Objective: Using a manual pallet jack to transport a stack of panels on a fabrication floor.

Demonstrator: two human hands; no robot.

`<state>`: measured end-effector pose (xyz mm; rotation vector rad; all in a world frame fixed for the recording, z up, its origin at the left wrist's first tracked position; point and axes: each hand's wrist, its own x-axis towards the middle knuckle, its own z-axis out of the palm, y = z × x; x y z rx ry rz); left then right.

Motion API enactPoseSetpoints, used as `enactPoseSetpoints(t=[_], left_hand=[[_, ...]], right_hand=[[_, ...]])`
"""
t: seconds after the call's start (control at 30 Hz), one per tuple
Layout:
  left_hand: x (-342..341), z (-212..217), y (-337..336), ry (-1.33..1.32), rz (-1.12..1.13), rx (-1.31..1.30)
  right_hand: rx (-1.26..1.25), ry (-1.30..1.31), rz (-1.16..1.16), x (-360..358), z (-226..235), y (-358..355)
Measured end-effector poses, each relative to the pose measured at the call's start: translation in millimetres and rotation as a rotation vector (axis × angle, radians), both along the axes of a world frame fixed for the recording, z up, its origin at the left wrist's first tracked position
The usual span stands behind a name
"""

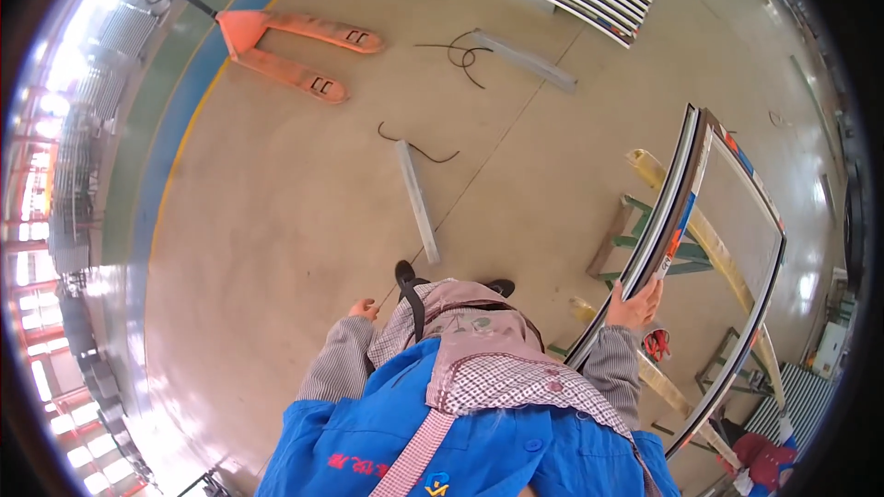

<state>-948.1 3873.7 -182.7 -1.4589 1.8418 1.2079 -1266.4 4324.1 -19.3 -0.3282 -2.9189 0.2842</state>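
Because only the right hand [635, 306] grips the tall window-like frame [686, 193], the weight could swing or slide if that hold loosens. The fingers of this hand curl over the frame's near edge, at the person's right side, and the edge looks layered, so separate pieces might slip against each other and pinch them. The left hand [365, 309] hangs well apart from the frame with nothing visible in it; how far its fingers close I cannot tell.

Yellowish padded beams [709, 235] and a green stand [635, 244] show below and through the frame. Whether they bear its weight is unclear; if they do, an uneven push could tip it or scrape its finish. A co-worker [764, 460] is near the far end, and an uncoordinated pull there might twist it.

Footing is another risk: a grey bar [419, 202] ends just beside one shoe [403, 272], and a dark cord [419, 148] lies beyond, so a step forward could mean a trip.
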Motion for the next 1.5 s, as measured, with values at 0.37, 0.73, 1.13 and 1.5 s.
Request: enactPoseSetpoints(t=[0.37,0.73,1.13,1.5], left_hand=[[50,-15,-208,-0.034,-0.313,-0.07],[123,-19,-345,0.251,0.464,-0.097],[180,1,-333,-0.004,0.362,-0.046],[154,0,-301,0.063,0.896,-0.103]], right_hand=[[-0.036,-0.179,-0.028,133,-20,-195],[-0.107,-0.402,0.278,175,-28,-345],[-0.064,-0.323,0.434,110,-41,-430],[0.043,-0.453,0.872,2,-53,-530]])
